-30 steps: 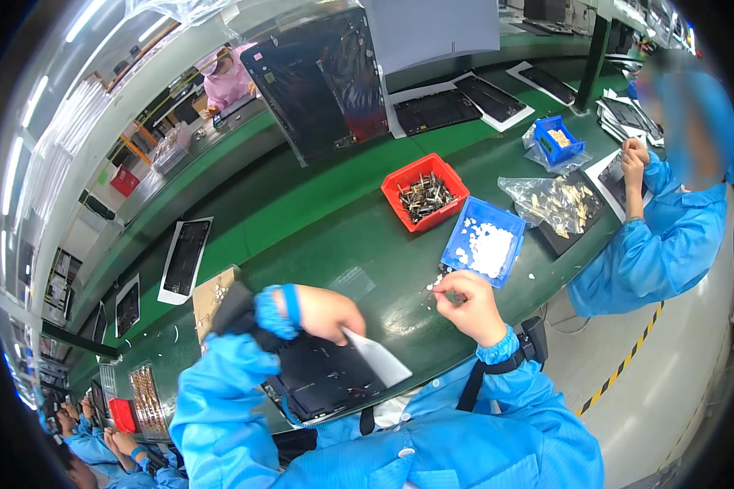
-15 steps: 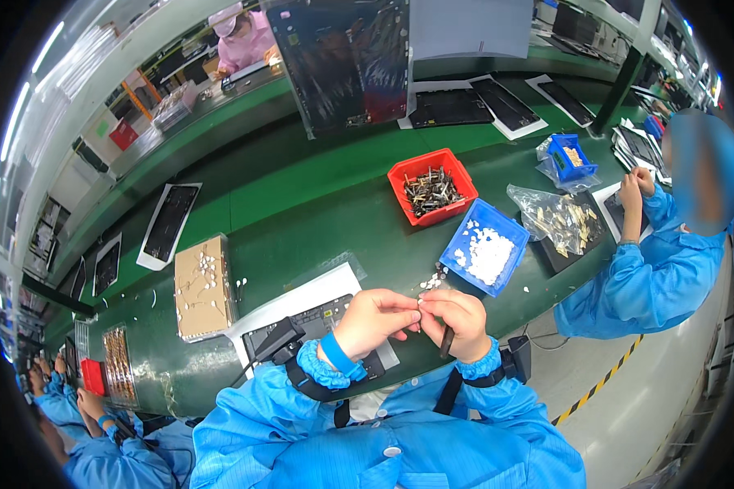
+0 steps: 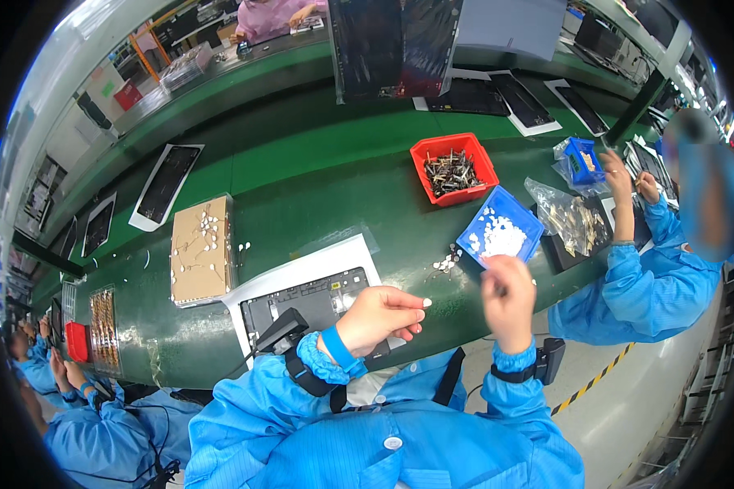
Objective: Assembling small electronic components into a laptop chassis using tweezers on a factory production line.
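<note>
My left hand (image 3: 381, 318) pinches a small white piece (image 3: 426, 302) between thumb and forefinger, over the table's near edge. My right hand (image 3: 510, 303) is raised beside the near corner of a blue bin (image 3: 532, 226), which holds many small white pieces. Motion smears its fingers, so I cannot tell whether anything is in them. Several loose white and dark bits (image 3: 446, 262) lie left of that bin. A black flat device panel (image 3: 302, 303) rests on a white sheet (image 3: 326, 262) below and left of my left hand, partly covered by my wrist.
A red bin (image 3: 471, 194) of small metal parts stands behind the blue bin. To the left is a cardboard-topped block (image 3: 189, 265) with white pieces on it. At right, a co-worker's hands (image 3: 620, 175) are near a plastic bag (image 3: 575, 218) of gold-coloured parts.
My hands have come apart. The right one has moved right, toward the blue bin, while the left keeps a white piece in its fingertips. The co-worker at right has raised a hand.
</note>
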A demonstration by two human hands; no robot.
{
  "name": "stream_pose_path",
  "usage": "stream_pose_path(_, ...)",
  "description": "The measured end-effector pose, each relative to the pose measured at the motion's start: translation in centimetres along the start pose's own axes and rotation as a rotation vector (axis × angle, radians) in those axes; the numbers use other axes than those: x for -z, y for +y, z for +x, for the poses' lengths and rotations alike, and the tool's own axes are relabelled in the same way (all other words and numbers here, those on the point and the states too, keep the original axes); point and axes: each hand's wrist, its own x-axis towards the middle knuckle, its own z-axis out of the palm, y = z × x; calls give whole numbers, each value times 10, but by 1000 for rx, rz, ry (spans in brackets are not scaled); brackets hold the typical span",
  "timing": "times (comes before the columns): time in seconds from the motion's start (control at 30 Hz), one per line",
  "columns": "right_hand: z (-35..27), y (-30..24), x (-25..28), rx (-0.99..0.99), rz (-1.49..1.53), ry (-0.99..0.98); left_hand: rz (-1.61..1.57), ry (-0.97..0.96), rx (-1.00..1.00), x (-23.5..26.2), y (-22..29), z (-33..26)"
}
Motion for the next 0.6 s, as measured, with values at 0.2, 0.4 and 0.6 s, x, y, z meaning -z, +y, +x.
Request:
stream_pose_path(0.2, -23, -28, -31, 194, 319, -414, 45, -62, 66, 14, -5, -23)
stream_pose_path(0.4, -46, -53, -56, -53, 324, -477, 126, -64, -22, 45, -10, -45)
stream_pose_path(0.6, -80, -63, -94, -194, 220, -650, 1252, 559, -881, 121, -6, -35)
